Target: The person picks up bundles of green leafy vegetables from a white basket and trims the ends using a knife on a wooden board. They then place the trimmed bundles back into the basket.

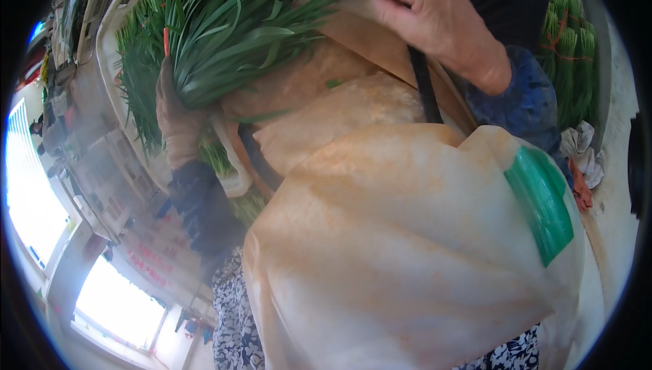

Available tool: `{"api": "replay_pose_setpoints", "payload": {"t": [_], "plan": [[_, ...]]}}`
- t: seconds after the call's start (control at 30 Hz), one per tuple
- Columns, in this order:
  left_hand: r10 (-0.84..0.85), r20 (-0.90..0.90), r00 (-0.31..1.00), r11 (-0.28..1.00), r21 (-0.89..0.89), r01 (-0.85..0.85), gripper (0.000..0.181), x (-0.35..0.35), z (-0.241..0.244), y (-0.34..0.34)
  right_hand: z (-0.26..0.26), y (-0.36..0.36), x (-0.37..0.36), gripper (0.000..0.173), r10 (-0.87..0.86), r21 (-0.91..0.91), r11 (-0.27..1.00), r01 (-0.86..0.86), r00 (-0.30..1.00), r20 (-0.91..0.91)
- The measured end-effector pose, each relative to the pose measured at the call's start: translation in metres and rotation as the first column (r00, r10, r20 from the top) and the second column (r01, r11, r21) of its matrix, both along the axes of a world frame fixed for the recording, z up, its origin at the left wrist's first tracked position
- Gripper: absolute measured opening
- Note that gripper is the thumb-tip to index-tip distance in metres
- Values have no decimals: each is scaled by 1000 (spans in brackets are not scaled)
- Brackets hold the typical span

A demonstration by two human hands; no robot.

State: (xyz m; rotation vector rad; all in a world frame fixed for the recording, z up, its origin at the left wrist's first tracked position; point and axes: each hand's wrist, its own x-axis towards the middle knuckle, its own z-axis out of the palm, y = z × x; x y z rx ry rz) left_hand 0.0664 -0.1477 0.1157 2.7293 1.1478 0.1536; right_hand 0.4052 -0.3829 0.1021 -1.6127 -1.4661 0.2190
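My left hand (pixel 178 120), in a brownish glove, is shut around a bunch of long flat green leaves (pixel 219 49) that look like garlic chives. The leaves fan out to the upper right over a wet brown surface (pixel 295 80). An orange band (pixel 166 41) shows by the gloved fingertips. At the upper right, my bare right hand (pixel 433 24) is raised above that surface with its fingers curled in. It is blurred, and whether anything is between its fingers is hidden. A stained, translucent plastic apron (pixel 397 217) with a green tape patch (pixel 542 207) covers my lap.
A pale plastic crate (pixel 104 64) with more green leaves stands at the left, beyond my left hand. Tied green bundles (pixel 568 54) are at the far right, near crumpled cloths (pixel 583 156). A dark strap (pixel 425 85) crosses the brown surface.
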Motion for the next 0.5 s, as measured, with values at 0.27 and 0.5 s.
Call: {"api": "replay_pose_setpoints", "payload": {"t": [0.27, 0.5], "plan": [[4, 21, 1000, 999, -45, -3, 114, 16, 4, -3, -29, 23, -58, 16, 279, -117, 960, -256, 921, 273], [196, 157, 968, 938, -317, -139, 97, -22, 0, 37, -33, 38, -69, 7, 342, -233, 928, -290, 911, 229]]}}
